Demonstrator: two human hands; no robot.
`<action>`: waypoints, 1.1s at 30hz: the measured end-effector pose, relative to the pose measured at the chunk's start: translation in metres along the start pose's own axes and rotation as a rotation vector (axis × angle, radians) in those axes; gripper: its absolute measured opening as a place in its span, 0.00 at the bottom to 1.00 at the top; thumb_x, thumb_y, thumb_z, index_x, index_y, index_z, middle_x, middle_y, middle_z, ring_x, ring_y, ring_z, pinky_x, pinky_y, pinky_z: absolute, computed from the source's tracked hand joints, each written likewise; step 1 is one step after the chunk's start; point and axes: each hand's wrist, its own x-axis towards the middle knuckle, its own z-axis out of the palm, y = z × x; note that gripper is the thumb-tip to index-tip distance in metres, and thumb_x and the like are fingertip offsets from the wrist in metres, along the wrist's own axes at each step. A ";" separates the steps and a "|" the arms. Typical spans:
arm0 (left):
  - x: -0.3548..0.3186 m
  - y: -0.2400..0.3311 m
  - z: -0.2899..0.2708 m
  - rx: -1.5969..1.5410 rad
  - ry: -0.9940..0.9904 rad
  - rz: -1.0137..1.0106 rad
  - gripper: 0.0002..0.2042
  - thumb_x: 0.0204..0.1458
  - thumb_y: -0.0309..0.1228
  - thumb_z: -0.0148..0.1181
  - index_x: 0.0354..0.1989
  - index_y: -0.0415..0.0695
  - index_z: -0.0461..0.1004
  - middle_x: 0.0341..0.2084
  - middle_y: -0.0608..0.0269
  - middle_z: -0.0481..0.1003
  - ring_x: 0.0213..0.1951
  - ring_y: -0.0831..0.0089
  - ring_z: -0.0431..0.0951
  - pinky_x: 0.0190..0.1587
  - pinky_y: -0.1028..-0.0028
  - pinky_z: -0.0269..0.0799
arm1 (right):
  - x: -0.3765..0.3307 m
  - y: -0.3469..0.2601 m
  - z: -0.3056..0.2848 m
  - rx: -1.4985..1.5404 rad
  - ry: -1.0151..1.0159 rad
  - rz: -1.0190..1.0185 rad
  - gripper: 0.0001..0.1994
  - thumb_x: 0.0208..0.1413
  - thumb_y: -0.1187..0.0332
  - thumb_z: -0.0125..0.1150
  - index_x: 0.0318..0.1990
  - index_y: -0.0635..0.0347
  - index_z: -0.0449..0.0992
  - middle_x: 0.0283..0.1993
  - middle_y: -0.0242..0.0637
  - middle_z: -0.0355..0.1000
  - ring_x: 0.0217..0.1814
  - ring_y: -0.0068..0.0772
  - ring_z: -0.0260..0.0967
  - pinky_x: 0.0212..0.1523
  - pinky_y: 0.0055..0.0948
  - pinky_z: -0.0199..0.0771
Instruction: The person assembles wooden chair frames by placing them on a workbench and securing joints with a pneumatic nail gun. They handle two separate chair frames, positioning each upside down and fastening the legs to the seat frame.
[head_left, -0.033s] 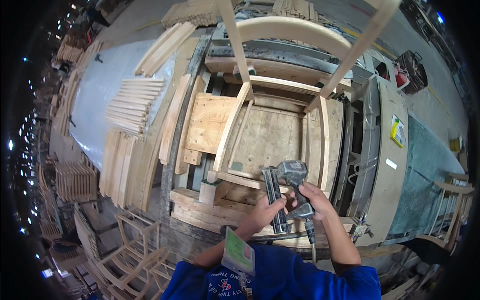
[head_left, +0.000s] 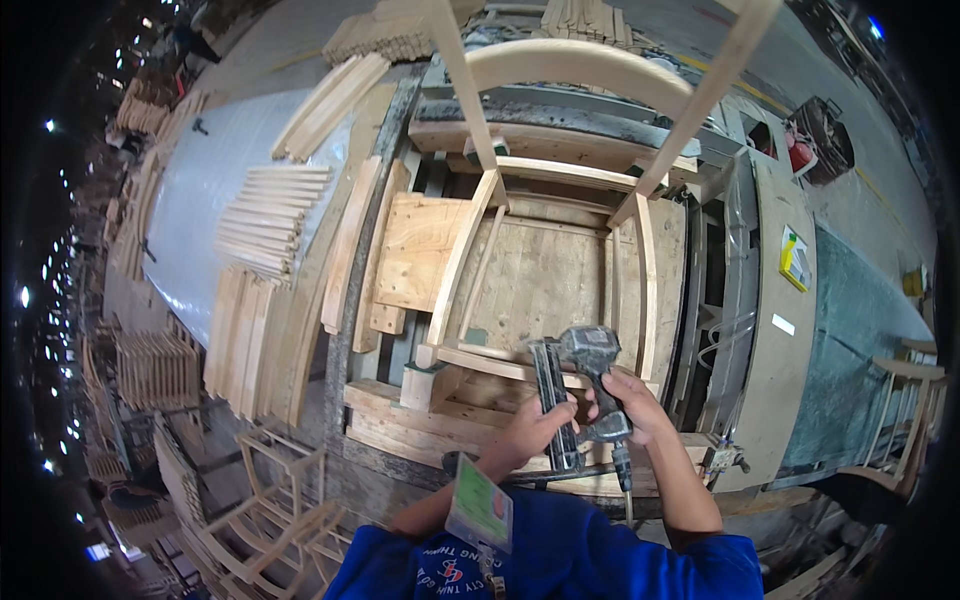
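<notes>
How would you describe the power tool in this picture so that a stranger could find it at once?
Start at the big wooden workbench carrying a pale curved chair frame, then look to its near edge. There the grey metal nail gun sits between the left hand and the right hand. It is the only dark metal thing among pale wooden parts.
</notes>
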 end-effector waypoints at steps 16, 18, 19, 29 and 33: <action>-0.034 -0.039 0.034 0.199 -0.224 0.048 0.09 0.67 0.33 0.55 0.45 0.40 0.74 0.31 0.64 0.79 0.34 0.80 0.80 0.38 0.75 0.77 | -0.080 0.042 -0.018 -0.066 0.102 -0.219 0.15 0.65 0.60 0.66 0.49 0.59 0.72 0.35 0.32 0.73 0.28 0.23 0.76 0.29 0.27 0.82; -0.040 -0.036 0.035 0.210 -0.250 0.056 0.09 0.66 0.33 0.56 0.45 0.40 0.75 0.32 0.65 0.79 0.35 0.79 0.80 0.39 0.75 0.77 | -0.088 0.045 -0.015 -0.127 0.131 -0.238 0.16 0.66 0.61 0.65 0.52 0.60 0.73 0.36 0.32 0.72 0.29 0.21 0.75 0.31 0.26 0.80; -0.042 -0.034 0.038 0.212 -0.268 0.103 0.09 0.66 0.32 0.56 0.45 0.40 0.74 0.32 0.65 0.79 0.35 0.79 0.79 0.39 0.75 0.76 | -0.092 0.045 -0.013 -0.186 0.155 -0.248 0.16 0.66 0.60 0.64 0.52 0.60 0.73 0.36 0.31 0.73 0.30 0.22 0.74 0.32 0.26 0.80; -0.052 0.009 0.040 0.603 -0.135 0.287 0.07 0.62 0.30 0.60 0.40 0.38 0.75 0.30 0.66 0.78 0.34 0.78 0.79 0.38 0.71 0.76 | -0.065 0.041 0.023 -0.282 0.261 -0.275 0.15 0.70 0.57 0.59 0.50 0.60 0.74 0.37 0.31 0.73 0.34 0.21 0.71 0.35 0.27 0.75; -0.032 0.033 0.016 0.689 -0.106 0.233 0.15 0.59 0.32 0.61 0.52 0.37 0.75 0.35 0.57 0.82 0.39 0.73 0.82 0.44 0.68 0.78 | -0.030 0.026 0.041 -0.470 0.338 -0.404 0.16 0.70 0.55 0.59 0.49 0.61 0.74 0.37 0.33 0.74 0.34 0.21 0.72 0.36 0.26 0.75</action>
